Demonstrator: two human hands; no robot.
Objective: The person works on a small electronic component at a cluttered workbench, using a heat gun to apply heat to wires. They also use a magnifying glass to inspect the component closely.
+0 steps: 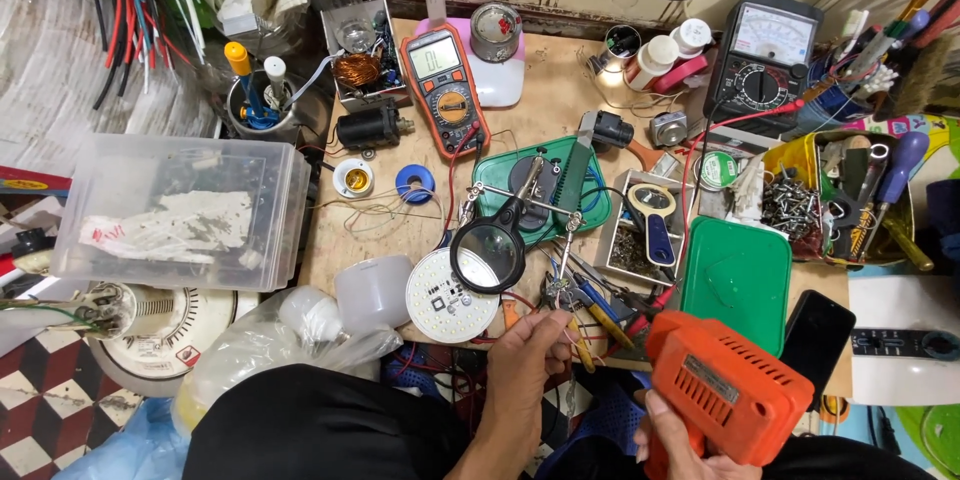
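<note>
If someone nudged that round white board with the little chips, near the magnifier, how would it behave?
The round white board looks flat and thin, so it would probably slide rather than roll. It seems stiff and light. It lies near the bench edge, by the left hand, so a push might drop it.

The person's left hand reaches up from the lower edge, fingers pinched together at the tips, while the right hand, lower and nearer the body, curls closed in a grip.
</note>
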